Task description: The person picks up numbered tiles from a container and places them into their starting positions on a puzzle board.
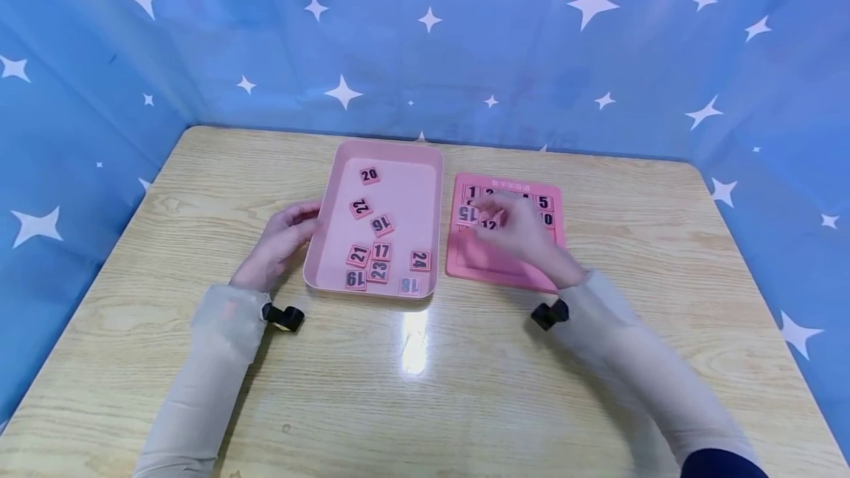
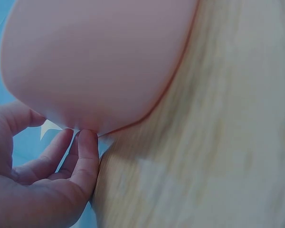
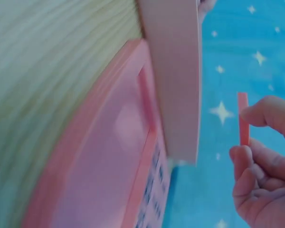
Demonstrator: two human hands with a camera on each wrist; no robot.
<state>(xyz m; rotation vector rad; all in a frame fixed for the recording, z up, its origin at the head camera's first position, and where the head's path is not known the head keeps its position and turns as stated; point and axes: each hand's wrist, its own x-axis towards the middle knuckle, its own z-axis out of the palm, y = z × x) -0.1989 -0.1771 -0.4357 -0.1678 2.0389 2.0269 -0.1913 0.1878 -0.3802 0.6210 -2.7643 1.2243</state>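
Note:
My right hand [image 1: 521, 231] pinches a pink number tile [image 1: 468, 215], marked 15, between thumb and fingers above the left part of a pink puzzle board [image 1: 465, 262]. In the right wrist view the tile [image 3: 243, 118] shows edge-on, apart from the board. Number tiles fill the board's upper rows, partly hidden by this hand; its lower part shows bare. My left hand [image 1: 275, 246] rests at the left side of a pink tray [image 1: 319, 271]. In the left wrist view its fingertips touch the tray's outer wall [image 2: 99, 71].
Several loose tiles lie in the tray, among them 20 [image 1: 370, 175], 22 [image 1: 361, 208], 16 [image 1: 381, 225], 24 [image 1: 420, 261] and 18 [image 1: 409, 285]. Tray and board stand side by side on a wooden table [image 1: 332, 389]. A blue star-patterned curtain [image 1: 385, 43] hangs behind.

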